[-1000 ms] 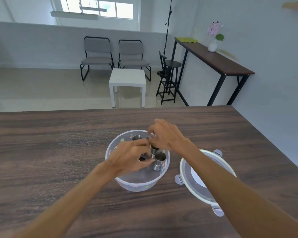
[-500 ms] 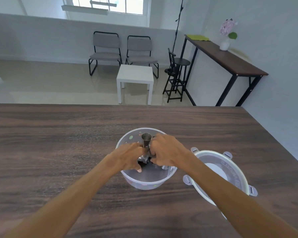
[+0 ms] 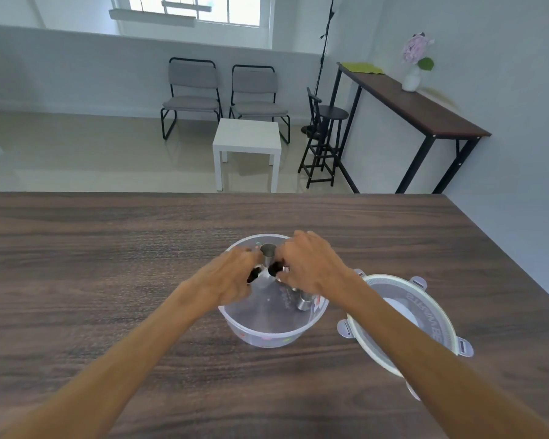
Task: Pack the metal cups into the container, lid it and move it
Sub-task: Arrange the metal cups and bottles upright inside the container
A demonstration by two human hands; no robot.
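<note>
A clear round plastic container (image 3: 268, 339) stands on the dark wooden table (image 3: 108, 264). Both my hands reach into it from above. My left hand (image 3: 232, 280) is curled around a small metal cup (image 3: 254, 275) lying on its side. My right hand (image 3: 308, 264) grips another metal cup (image 3: 277, 267) beside it. One cup (image 3: 268, 252) stands upright between my fingertips at the far wall. Another cup (image 3: 305, 304) rests at the right wall, partly hidden under my right wrist. The round lid (image 3: 425, 312) with clip tabs lies on the table to the right, half covered by my right forearm.
The table's far edge (image 3: 203, 193) and right edge (image 3: 504, 258) are in view. Beyond it stand a white side table (image 3: 247, 137), two grey chairs, a black stool and a tall console table with a vase.
Both hands have sunk deeper into the container and shifted toward its far side with the cups. The view has drifted slightly, so container and lid sit a little further right.
</note>
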